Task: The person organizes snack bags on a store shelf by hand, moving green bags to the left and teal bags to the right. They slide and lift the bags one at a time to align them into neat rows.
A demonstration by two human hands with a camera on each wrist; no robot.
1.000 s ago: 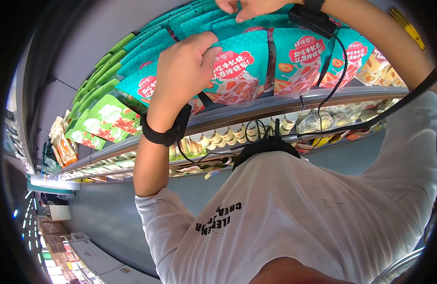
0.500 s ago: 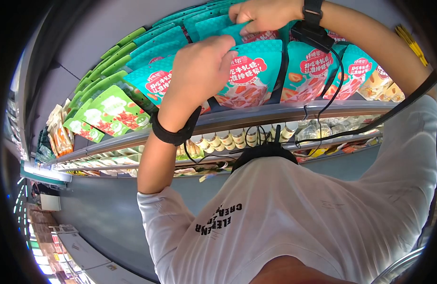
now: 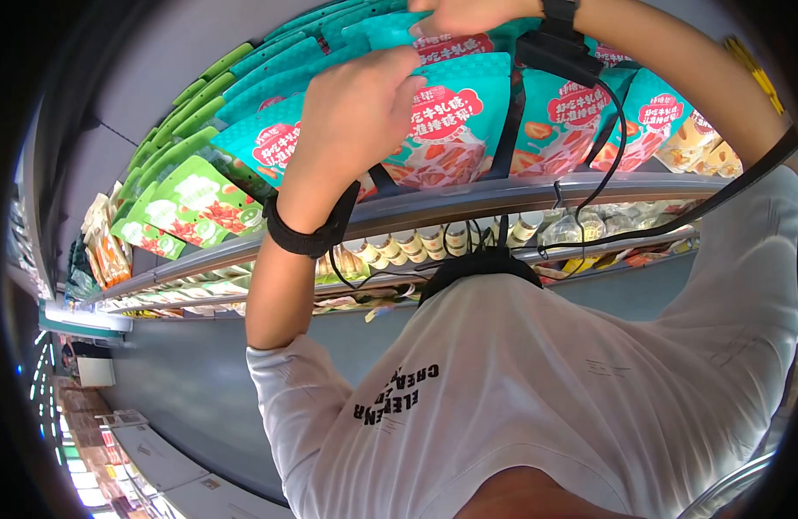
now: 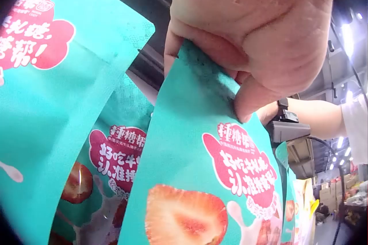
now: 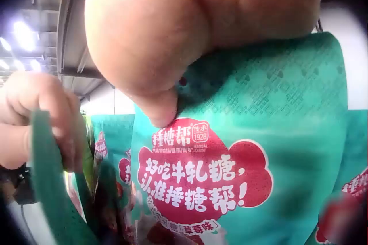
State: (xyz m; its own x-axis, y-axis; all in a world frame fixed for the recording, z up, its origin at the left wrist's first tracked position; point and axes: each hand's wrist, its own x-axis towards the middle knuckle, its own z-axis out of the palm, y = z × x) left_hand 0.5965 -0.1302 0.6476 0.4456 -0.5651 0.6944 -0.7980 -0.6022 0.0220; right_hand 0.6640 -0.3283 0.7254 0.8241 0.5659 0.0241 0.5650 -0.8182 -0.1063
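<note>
Teal candy pouches with red labels stand in rows on the shelf. My left hand [image 3: 360, 108] pinches the top edge of a front teal pouch [image 3: 468, 78]; in the left wrist view, the left hand [image 4: 256, 32] has its thumb on the front of that pouch [image 4: 190, 159]. Just behind it, at the top of the head view, my right hand [image 3: 472, 16] holds another teal pouch [image 3: 455, 50]. The right wrist view shows the right hand [image 5: 195, 21] gripping that pouch's top [image 5: 287, 141], thumb above the red label.
Green pouches [image 3: 200, 195] stand left of the teal ones. Beige pouches [image 3: 693, 143] are at the right end. The shelf's front rail [image 3: 433, 203] runs below, over a lower shelf of white cups [image 3: 429, 242]. A black cable [image 3: 622, 130] hangs from the right wrist device.
The right hand has come down among the pouches behind the front row, and a red label now shows under it. The left hand stays on the front pouch, shifted slightly right and up.
</note>
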